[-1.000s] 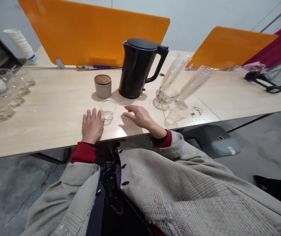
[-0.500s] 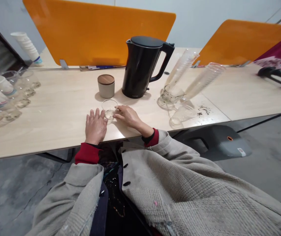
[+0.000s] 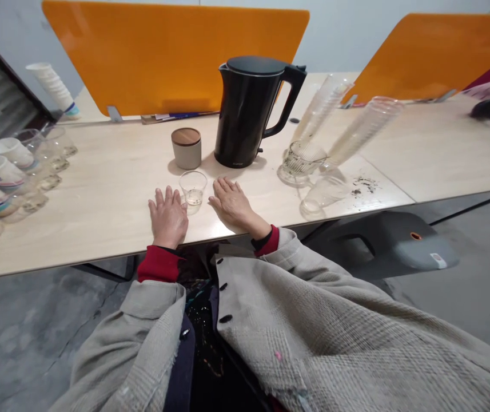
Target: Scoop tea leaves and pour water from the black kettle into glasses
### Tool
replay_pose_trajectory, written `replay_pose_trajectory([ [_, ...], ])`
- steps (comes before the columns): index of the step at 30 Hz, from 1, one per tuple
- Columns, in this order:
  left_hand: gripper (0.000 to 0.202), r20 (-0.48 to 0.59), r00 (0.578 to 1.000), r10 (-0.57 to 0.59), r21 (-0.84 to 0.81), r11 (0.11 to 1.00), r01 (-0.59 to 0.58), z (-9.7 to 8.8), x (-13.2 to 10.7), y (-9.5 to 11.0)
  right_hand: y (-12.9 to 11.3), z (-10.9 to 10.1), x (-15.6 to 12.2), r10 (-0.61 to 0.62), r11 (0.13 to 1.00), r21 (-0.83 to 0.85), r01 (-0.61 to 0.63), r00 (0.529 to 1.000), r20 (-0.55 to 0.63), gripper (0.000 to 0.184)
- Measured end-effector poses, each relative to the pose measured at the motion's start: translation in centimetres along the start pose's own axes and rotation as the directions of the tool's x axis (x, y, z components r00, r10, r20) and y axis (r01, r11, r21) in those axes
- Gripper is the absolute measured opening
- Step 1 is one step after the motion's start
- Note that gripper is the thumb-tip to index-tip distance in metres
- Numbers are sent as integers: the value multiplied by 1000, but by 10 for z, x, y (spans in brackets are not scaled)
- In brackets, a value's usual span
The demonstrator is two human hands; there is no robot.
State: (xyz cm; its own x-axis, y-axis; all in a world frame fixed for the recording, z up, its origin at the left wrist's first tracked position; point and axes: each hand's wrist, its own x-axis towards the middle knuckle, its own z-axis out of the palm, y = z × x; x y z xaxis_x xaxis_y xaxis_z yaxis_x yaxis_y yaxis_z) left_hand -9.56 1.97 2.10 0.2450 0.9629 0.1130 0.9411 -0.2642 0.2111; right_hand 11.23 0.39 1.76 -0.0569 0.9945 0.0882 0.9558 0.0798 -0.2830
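Observation:
A clear plastic cup [image 3: 193, 189] stands upright on the table between my hands, with small dark specks at its bottom. Just left of it, my left hand [image 3: 168, 216] lies palm down with its fingers spread, holding nothing. On the cup's right my right hand [image 3: 234, 203] rests flat on the table, fingers stretched out and a small gap from the cup. Behind the cup is a grey canister [image 3: 187, 151] with a wooden lid. The black electric kettle [image 3: 249, 111] stands to the canister's right.
Stacks of clear cups [image 3: 367, 129] lean at the right, beside a ribbed glass [image 3: 302, 163], a tipped clear cup [image 3: 324, 194] and scattered dark bits [image 3: 362, 186]. Paper cups [image 3: 0, 171] and clear cups line the left. Orange dividers [image 3: 171, 57] stand at the back.
My right hand has let go of the clear cup and moved right, now lying flat on the table. My left hand stays at the cup's left. The camera view has shifted slightly.

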Motion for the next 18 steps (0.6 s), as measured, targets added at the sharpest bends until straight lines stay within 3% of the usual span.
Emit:
replay_pose_trajectory([
  [18, 68, 30, 1000, 8, 8, 1000, -8, -4, -1, 1, -4, -2, -1, 4, 999, -32, -4, 1000, 21, 69],
])
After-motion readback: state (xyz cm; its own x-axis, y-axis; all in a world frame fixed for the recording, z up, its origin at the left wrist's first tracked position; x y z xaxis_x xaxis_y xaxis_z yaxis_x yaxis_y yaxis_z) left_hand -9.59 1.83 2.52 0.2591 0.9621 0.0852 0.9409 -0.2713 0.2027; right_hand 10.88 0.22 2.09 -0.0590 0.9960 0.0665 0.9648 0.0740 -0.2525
